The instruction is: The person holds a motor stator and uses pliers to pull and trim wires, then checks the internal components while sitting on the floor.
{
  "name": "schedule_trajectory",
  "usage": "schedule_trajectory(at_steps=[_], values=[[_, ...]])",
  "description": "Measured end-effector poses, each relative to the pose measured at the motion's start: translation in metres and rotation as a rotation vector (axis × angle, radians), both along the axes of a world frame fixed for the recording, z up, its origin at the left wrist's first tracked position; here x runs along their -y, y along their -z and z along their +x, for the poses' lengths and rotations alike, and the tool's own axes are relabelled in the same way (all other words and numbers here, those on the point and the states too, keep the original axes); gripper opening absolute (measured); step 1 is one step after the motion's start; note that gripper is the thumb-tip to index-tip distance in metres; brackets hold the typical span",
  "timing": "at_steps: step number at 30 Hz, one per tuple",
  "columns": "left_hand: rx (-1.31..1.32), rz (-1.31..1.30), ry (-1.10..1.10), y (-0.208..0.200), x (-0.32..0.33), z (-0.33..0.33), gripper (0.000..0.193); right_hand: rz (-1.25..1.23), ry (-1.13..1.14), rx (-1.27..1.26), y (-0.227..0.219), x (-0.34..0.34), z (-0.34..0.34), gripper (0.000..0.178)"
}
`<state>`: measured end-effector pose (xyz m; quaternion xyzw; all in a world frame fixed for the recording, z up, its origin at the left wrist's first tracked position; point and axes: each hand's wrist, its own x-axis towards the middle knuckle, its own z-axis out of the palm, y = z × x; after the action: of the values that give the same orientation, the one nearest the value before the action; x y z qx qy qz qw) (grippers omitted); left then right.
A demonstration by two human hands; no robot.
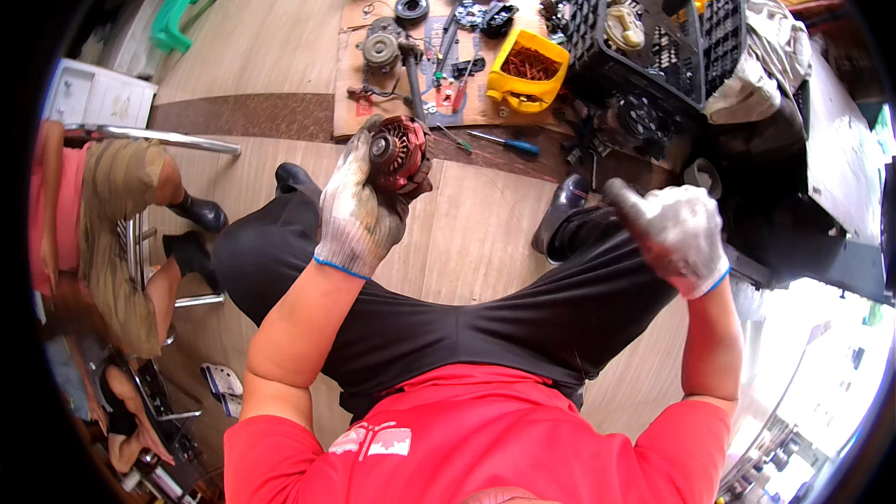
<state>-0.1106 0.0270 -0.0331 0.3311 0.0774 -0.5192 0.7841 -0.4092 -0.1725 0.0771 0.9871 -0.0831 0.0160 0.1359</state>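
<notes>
Motor part (399, 157), round, slotted and copper-red, gripped in the left hand (359, 210), knit-gloved fingers curled around it, just nearer than the cardboard sheet (478, 116); right hand (679, 238) half closed, contents unclear.

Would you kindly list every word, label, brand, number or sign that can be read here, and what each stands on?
None is clear enough to quote.
Red shirt: white print; any lettering is too small to read.
Cardboard sheet: red and bluish printing, partly covered and too blurred to read.
Round copper-coloured part in the left hand: no lettering discernible.
</notes>
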Motion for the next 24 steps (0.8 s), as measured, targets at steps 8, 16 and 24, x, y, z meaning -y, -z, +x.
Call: schedule_trajectory(at_steps=[8, 16, 24], values=[[0.036, -0.052, 0.057, -0.007, -0.006, 0.002, 0.040, -0.128, 0.579, 0.073, 0.022, 0.090, -0.175, 0.021], [0.073, 0.049, 0.077, 0.005, 0.001, -0.001, 0.038, -0.164, 1.167, -0.198, 0.098, 0.073, -0.401, 0.029], [0.103, -0.046, 0.170, 0.015, -0.003, 0.006, 0.032, -0.022, 1.705, -0.313, 0.040, 0.017, -0.546, 0.044]])
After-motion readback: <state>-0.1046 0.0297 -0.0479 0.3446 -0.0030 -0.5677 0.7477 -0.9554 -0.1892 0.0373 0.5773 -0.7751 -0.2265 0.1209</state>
